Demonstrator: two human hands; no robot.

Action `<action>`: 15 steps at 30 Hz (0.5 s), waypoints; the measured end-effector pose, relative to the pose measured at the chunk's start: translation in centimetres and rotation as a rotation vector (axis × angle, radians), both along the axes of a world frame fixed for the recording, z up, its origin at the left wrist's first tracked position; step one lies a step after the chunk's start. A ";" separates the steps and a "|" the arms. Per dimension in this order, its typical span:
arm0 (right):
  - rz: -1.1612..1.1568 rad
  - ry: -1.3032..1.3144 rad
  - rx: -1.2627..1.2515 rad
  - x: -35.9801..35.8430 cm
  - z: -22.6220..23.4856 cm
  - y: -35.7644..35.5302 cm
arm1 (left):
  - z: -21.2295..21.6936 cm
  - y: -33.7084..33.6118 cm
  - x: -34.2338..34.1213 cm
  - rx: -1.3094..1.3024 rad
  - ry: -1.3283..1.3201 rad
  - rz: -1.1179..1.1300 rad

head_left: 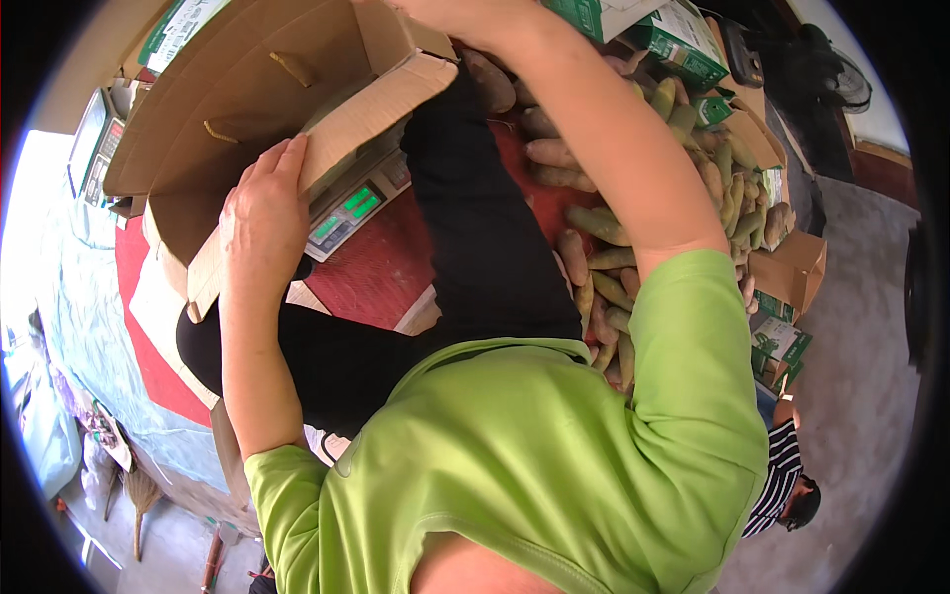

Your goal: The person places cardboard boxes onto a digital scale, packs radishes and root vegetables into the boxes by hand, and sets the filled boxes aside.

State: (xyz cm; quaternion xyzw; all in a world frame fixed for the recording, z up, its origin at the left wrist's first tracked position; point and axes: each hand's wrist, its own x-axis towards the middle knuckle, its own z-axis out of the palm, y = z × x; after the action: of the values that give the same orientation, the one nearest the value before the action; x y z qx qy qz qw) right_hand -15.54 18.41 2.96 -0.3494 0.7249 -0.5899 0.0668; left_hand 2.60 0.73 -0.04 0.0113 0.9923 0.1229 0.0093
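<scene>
A large open cardboard box (282, 84) with yellow cord handles stands tilted on a digital scale, at the upper left. My left hand (265, 208) lies over its near flap (381, 104), fingers together along the cardboard and thumb hidden, gripping the edge. At the top edge of the picture, my right hand (421, 6) reaches the box's far right corner; its fingers are mostly cut off. Beneath the near flap shows the scale (346, 213) with lit green displays. Sweet potatoes (594, 223), brownish, pinkish and greenish, lie heaped right of the box, partly behind my right arm.
Green and white cartons (683, 45) stand behind the heap, and an open brown carton (792, 272) is at its right. Another scale (94, 148) is at far left, above pale plastic sheeting (84, 277). A person in a striped shirt (777, 475) is at lower right. A broom (141, 495) stands lower left.
</scene>
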 end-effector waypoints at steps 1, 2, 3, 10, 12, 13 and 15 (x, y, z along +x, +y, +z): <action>-0.023 -0.043 0.022 -0.7 -1.1 2.3 | 0.1 0.3 -0.1 -0.011 0.031 -0.012; -0.045 -0.348 0.030 0.0 -1.0 4.7 | 0.0 0.2 0.0 -0.023 0.057 -0.012; -0.090 -0.335 -0.032 -0.7 -3.5 7.2 | 0.4 0.6 -0.1 -0.025 0.057 -0.020; -0.558 -0.496 0.393 5.9 -17.9 23.9 | 0.8 1.0 -0.2 -0.020 0.005 0.023; -0.658 -0.595 0.485 9.7 -22.6 27.2 | 1.1 1.0 -0.1 -0.025 -0.032 0.032; -0.693 -0.662 0.585 11.8 -24.3 28.7 | 1.2 1.0 -0.1 -0.024 -0.063 0.044; -0.698 -0.622 0.661 16.0 -29.8 33.0 | 1.1 1.1 -0.4 -0.019 -0.058 0.024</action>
State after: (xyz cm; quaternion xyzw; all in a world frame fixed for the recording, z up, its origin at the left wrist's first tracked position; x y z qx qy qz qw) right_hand 0.48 51.45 -26.79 0.1402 0.8895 -0.3940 0.1841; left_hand 2.17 1.81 1.04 -0.0043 0.9928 0.1138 0.0366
